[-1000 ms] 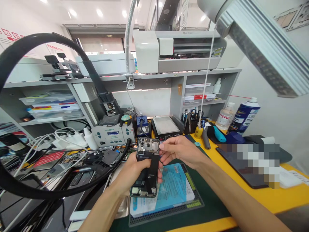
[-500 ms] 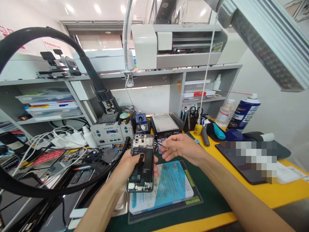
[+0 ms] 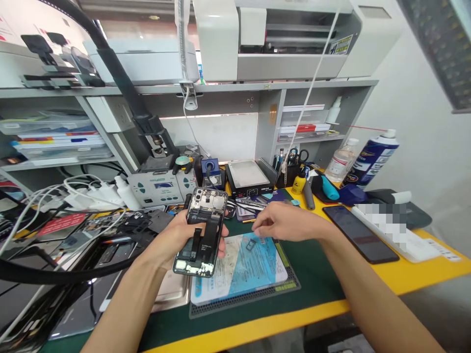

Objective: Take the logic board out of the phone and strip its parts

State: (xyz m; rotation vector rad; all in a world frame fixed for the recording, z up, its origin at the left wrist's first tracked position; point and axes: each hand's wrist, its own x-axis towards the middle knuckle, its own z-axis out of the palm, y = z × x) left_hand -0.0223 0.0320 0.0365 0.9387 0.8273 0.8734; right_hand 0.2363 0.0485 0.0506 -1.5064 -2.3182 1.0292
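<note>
The left hand [image 3: 172, 240] is gripping the opened phone [image 3: 200, 232] above the bench [image 3: 324, 299] while the right hand [image 3: 285, 223], fingers pinched narrow, is hovering over the blue mat [image 3: 235, 274], and that loose flex cable [image 3: 209, 233] is risking a snag.

Little print is sharp enough to read. The opened black smartphone with its back cover off [image 3: 201, 232], at centre frame, bears a small line of white lettering just below its camera block that appears to read "HUAWEI". The light-blue printed sheet [image 3: 241, 264] lying on the green mat at lower centre carries lines of print too small to make out. The blue-and-white spray can [image 3: 370, 158] at right, the yellow-and-black sticker [image 3: 340, 45] on the grey machine at upper centre, and the red-and-white wall sign [image 3: 8, 27] at upper left all show lettering, none legible.
</note>
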